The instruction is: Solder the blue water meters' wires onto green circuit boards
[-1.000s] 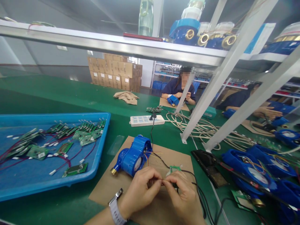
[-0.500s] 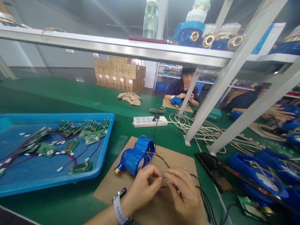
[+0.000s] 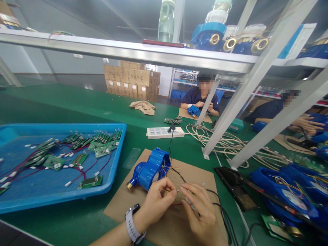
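My left hand (image 3: 161, 198), with a watch (image 3: 132, 223) on its wrist, pinches a thin wire (image 3: 167, 190) between thumb and forefinger. A short tip pokes out past the fingertips toward the right. My right hand (image 3: 201, 208) is curled just beside it, its fingertips slightly apart from the left ones. Something pale shows under its fingers, but I cannot make out what. A red wire (image 3: 176, 204) runs below, between the hands. Behind my left hand, a blue water meter (image 3: 150, 172) with a brass end lies on a cardboard sheet (image 3: 123, 205), thin wires coming from its open housing.
A blue tray (image 3: 120, 164) of circuit boards stands left. Beyond the cardboard are a power strip (image 3: 165, 132) and coiled cables (image 3: 220, 143). At right lie a black tool (image 3: 235, 184) and more blue meters (image 3: 284, 194). A shelf (image 3: 123, 51) crosses above; two co-workers sit opposite.
The fingertips of my two hands have drawn slightly apart, and the wire tip now shows between them. The meter stays in place; the view has shifted a little.
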A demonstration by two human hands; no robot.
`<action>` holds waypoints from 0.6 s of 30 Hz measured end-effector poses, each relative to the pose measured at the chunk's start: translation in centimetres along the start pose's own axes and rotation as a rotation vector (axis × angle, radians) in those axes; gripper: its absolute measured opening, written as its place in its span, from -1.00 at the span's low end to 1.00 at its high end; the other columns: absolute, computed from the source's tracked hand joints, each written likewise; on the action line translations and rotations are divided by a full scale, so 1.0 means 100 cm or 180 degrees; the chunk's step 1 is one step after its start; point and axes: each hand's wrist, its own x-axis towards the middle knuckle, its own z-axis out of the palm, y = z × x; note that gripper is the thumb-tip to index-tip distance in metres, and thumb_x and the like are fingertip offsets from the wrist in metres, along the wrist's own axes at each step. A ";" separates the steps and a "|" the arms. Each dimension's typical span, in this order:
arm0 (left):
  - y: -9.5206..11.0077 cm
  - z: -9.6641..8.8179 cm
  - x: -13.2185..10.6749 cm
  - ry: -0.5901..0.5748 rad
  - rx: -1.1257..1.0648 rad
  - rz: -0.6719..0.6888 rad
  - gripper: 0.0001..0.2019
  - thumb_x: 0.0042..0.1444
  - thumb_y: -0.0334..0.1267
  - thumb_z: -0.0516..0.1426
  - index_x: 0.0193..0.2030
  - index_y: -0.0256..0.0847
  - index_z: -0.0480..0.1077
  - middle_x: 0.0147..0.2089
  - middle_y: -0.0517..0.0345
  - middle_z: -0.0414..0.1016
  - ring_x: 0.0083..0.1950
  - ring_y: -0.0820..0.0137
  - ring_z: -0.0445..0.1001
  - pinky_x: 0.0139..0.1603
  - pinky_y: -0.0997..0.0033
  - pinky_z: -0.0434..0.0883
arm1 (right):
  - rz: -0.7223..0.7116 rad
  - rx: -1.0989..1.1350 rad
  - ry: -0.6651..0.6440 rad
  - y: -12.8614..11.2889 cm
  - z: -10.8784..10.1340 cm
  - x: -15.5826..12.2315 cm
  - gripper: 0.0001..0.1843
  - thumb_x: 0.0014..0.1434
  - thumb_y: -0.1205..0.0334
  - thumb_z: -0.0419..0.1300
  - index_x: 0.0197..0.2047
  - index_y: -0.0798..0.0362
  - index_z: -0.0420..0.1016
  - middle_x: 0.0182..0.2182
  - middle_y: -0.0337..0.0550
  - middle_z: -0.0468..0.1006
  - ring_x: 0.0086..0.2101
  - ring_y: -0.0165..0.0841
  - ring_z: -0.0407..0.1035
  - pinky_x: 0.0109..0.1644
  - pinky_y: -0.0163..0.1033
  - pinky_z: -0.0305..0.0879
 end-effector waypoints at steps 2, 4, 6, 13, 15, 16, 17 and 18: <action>0.000 0.000 0.000 -0.0022 -0.0053 -0.0041 -0.85 0.07 -0.26 0.09 -0.45 -0.26 0.28 -0.50 0.24 0.28 -0.46 0.50 0.22 -0.43 0.52 0.21 | 0.0013 0.0032 -0.0065 -0.001 0.000 0.000 -0.61 0.17 0.39 0.11 0.07 -0.04 0.37 -0.11 -0.09 0.53 -0.07 -0.28 0.40 -0.03 -0.08 0.39; 0.001 0.000 0.000 -0.0033 -0.0095 -0.0073 -0.85 0.07 -0.24 0.09 -0.45 -0.26 0.29 -0.50 0.25 0.27 -0.47 0.51 0.20 -0.45 0.53 0.19 | 0.0024 0.0053 -0.0126 -0.002 0.001 0.000 -0.59 0.17 0.39 0.11 0.10 -0.04 0.35 -0.08 -0.09 0.52 -0.05 -0.27 0.39 -0.02 -0.08 0.39; 0.002 0.000 -0.001 -0.0022 -0.0123 -0.0092 -0.84 0.07 -0.22 0.10 -0.44 -0.27 0.30 -0.51 0.25 0.27 -0.47 0.51 0.20 -0.44 0.53 0.18 | 0.0032 0.0068 -0.0168 -0.003 0.001 0.000 -0.57 0.18 0.38 0.10 0.12 -0.04 0.33 -0.07 -0.08 0.51 -0.04 -0.27 0.39 -0.01 -0.08 0.39; 0.002 -0.001 0.001 0.0026 -0.0222 -0.0202 -0.82 0.06 -0.20 0.11 -0.44 -0.27 0.31 -0.53 0.25 0.27 -0.50 0.53 0.18 -0.48 0.54 0.16 | 0.0054 -0.0144 -0.0206 -0.004 0.003 -0.003 -0.49 0.21 0.31 0.09 0.23 0.04 0.21 0.04 0.00 0.44 0.04 -0.22 0.34 0.04 -0.06 0.34; 0.002 -0.001 0.001 0.0021 -0.0263 -0.0238 -0.82 0.05 -0.20 0.11 -0.44 -0.28 0.32 -0.54 0.25 0.27 -0.52 0.54 0.17 -0.51 0.55 0.14 | 0.0055 -0.0169 -0.0158 -0.004 0.004 -0.004 -0.49 0.22 0.31 0.09 0.24 0.07 0.19 0.07 0.03 0.41 0.06 -0.22 0.32 0.04 -0.07 0.34; 0.002 -0.001 0.001 0.0017 -0.0284 -0.0248 -0.83 0.05 -0.21 0.11 -0.44 -0.28 0.32 -0.54 0.25 0.26 -0.52 0.54 0.17 -0.52 0.56 0.13 | 0.0037 -0.0175 -0.0160 -0.004 0.004 -0.004 -0.49 0.22 0.31 0.09 0.24 0.08 0.20 0.08 0.03 0.40 0.07 -0.23 0.31 0.05 -0.08 0.33; 0.002 -0.001 0.001 0.0015 -0.0307 -0.0251 -0.83 0.05 -0.21 0.11 -0.44 -0.29 0.33 -0.54 0.25 0.26 -0.52 0.54 0.16 -0.52 0.56 0.13 | 0.0014 -0.0190 -0.0176 -0.004 0.004 -0.004 -0.51 0.22 0.31 0.08 0.23 0.08 0.21 0.08 0.03 0.39 0.08 -0.23 0.30 0.05 -0.08 0.32; 0.002 -0.001 0.001 0.0012 -0.0330 -0.0251 -0.83 0.05 -0.21 0.11 -0.44 -0.29 0.33 -0.54 0.25 0.26 -0.53 0.55 0.16 -0.52 0.57 0.13 | -0.0011 -0.0210 -0.0206 -0.004 0.004 -0.005 -0.52 0.23 0.31 0.08 0.22 0.08 0.22 0.09 0.02 0.39 0.08 -0.23 0.30 0.06 -0.08 0.31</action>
